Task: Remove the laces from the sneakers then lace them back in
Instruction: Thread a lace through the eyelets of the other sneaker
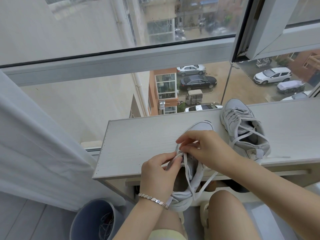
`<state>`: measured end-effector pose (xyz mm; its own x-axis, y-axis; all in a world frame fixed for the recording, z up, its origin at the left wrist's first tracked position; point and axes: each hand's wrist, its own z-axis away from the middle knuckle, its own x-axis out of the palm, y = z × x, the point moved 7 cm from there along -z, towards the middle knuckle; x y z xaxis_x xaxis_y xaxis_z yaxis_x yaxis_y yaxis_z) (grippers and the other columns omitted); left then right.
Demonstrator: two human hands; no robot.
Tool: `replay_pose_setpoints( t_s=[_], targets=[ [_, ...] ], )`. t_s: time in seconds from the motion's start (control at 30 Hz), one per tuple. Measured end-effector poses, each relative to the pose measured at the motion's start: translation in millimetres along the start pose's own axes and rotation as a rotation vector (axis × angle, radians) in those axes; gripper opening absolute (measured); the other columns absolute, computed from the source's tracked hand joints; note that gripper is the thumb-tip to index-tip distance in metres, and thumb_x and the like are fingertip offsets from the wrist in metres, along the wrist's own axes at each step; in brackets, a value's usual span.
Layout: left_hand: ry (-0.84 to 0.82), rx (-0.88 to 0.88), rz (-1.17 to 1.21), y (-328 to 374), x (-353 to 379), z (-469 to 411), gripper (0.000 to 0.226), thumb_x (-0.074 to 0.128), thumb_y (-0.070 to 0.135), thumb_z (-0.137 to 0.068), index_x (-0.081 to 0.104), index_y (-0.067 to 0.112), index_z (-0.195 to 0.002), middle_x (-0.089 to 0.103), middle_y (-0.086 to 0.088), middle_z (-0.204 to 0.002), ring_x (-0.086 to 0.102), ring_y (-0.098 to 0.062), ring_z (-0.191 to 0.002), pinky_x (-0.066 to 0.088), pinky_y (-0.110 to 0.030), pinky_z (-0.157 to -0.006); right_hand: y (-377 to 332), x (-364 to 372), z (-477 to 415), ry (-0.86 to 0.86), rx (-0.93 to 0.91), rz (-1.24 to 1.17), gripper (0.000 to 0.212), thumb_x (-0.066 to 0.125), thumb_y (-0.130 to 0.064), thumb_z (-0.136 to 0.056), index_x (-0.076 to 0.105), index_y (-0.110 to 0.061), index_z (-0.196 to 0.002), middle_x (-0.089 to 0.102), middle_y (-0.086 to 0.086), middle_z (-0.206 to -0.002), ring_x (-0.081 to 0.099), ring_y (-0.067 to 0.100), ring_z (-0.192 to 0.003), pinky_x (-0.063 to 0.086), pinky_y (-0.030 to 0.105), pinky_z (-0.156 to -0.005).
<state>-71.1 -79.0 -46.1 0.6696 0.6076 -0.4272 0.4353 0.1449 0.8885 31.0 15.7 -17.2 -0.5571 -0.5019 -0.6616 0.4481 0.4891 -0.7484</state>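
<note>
Left hand [159,172]: in the head view I see it curled, thumb and fingers pinching the eyelet edge of the near sneaker [199,127] beside the tongue. A bracelet [152,200] sits on the wrist.
Right hand [206,148]: also curled, thumb and forefinger pinching the lace [189,177] at the upper eyelets, close against the left fingertips.
Near sneaker: toe on the tabletop [138,141], heel hanging over the front edge towards the person's knees.
Lace: loose strands run from the pinch down across the shoe's opening, and one trails off past the tabletop's front edge.
Far sneaker [245,130]: just to the right on the tabletop, laced with its ends lying slack, and neither hand touches it.
Bin [91,220]: on the floor at lower left, well apart.
Step in hand: I judge the work is at the top eyelets. I cannot tell whether the lace is going out or in.
Doing it well: I would keep the left pinch firm so the eyelet edge stays open and steady. I would draw the lace straight through one hole at a time, and watch that the hanging strand does not snag on the tabletop edge.
</note>
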Motion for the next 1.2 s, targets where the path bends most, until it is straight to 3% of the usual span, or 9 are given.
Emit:
replay_pose_setpoints(
  t_s=[0.17,0.3,0.4,0.53,0.67,0.8,1.0,1.07,1.2],
  targets=[
    [0.001,-0.058,0.043,-2.2,0.4,0.5,0.007,0.076,0.018,-0.073,0.075,0.024,-0.077,0.063,0.025,-0.061,0.063,0.008,-0.072,0.049,-0.009,-0.065,-6.6,-1.6,1.3,-0.12,-0.014,0.024,0.019,0.061,-0.014,-0.088,0.069,-0.021,-0.104,0.067,-0.007,-0.092,0.061,0.002,-0.085,0.042,0.003,-0.075],
    [0.01,-0.132,0.1,-5.1,1.1,3.8,0.027,0.078,0.015,-0.07,0.063,0.035,-0.061,0.064,0.025,-0.06,0.062,0.005,-0.066,0.044,-0.004,-0.057,-17.0,9.8,-4.1,-0.361,-0.096,0.242,0.021,0.061,-0.022,-0.088,0.07,-0.023,-0.107,0.051,-0.01,-0.09,0.049,-0.001,-0.078,0.038,0.007,-0.071],
    [0.001,-0.173,0.144,-6.5,0.6,7.2,0.024,0.079,0.014,-0.07,0.065,0.033,-0.064,0.068,0.021,-0.067,0.064,0.003,-0.066,0.05,-0.01,-0.063,-20.7,9.1,-12.1,-0.417,-0.11,0.276,0.016,0.066,-0.02,-0.085,0.073,-0.022,-0.099,0.058,-0.007,-0.094,0.057,0.007,-0.086,0.047,0.024,-0.08],
    [-0.01,-0.178,0.161,-7.6,0.2,4.2,0.023,0.077,0.013,-0.072,0.068,0.034,-0.064,0.07,0.014,-0.067,0.066,-0.002,-0.068,0.053,-0.02,-0.068,-13.7,6.6,-16.8,-0.335,-0.137,0.213,0.009,0.068,-0.02,-0.082,0.074,-0.022,-0.088,0.064,-0.011,-0.093,0.058,0.01,-0.086,0.048,0.034,-0.082],
    [-0.03,-0.115,0.116,-0.1,2.0,-1.7,0.031,0.07,0.018,-0.08,0.066,0.037,-0.056,0.067,0.007,-0.059,0.062,-0.007,-0.059,0.052,-0.024,-0.06,-14.4,4.2,-9.8,-0.038,-0.207,0.045,0.008,0.066,-0.015,-0.083,0.074,-0.015,-0.084,0.07,-0.006,-0.095,0.056,0.01,-0.095,0.045,0.026,-0.085],
    [0.0,-0.147,0.044,-0.4,0.7,-17.8,0.025,0.068,0.027,-0.079,0.067,0.011,-0.06,0.057,-0.001,-0.048,0.047,-0.006,-0.049,0.038,-0.022,-0.051,-37.1,-3.9,10.1,0.134,-0.195,-0.424,0.016,0.053,-0.011,-0.092,0.056,-0.02,-0.079,0.071,-0.006,-0.076,0.066,0.026,-0.072,0.052,0.029,-0.071],
    [0.192,-0.141,-0.043,-0.8,-15.3,-43.7,0.015,0.068,0.017,-0.08,0.075,0.006,-0.072,0.071,-0.009,-0.07,0.064,-0.02,-0.067,0.05,-0.027,-0.064,-58.4,-47.1,55.9,0.241,-0.324,-0.695,0.01,0.049,-0.026,-0.083,0.053,-0.025,-0.073,0.053,-0.012,-0.055,0.046,0.004,-0.052,0.039,0.011,-0.055],
    [0.194,-0.136,-0.06,-2.7,-18.4,-48.9,0.015,0.068,0.017,-0.081,0.074,0.005,-0.074,0.071,-0.01,-0.072,0.065,-0.021,-0.07,0.05,-0.027,-0.066,-53.2,-67.3,60.9,0.288,-0.27,-0.578,0.014,0.051,-0.032,-0.079,0.049,-0.025,-0.067,0.049,-0.008,-0.051,0.041,0.005,-0.049,0.035,0.012,-0.049],
    [0.06,-0.068,-0.15,5.2,-6.0,-47.1,0.014,0.066,0.023,-0.083,0.075,0.011,-0.084,0.073,-0.003,-0.079,0.066,-0.016,-0.074,0.05,-0.022,-0.068,-8.7,-72.1,30.5,0.206,0.085,0.127,0.016,0.054,-0.04,-0.086,0.057,-0.03,-0.073,0.054,-0.011,-0.065,0.052,0.011,-0.058,0.039,0.016,-0.054]
  ],
)
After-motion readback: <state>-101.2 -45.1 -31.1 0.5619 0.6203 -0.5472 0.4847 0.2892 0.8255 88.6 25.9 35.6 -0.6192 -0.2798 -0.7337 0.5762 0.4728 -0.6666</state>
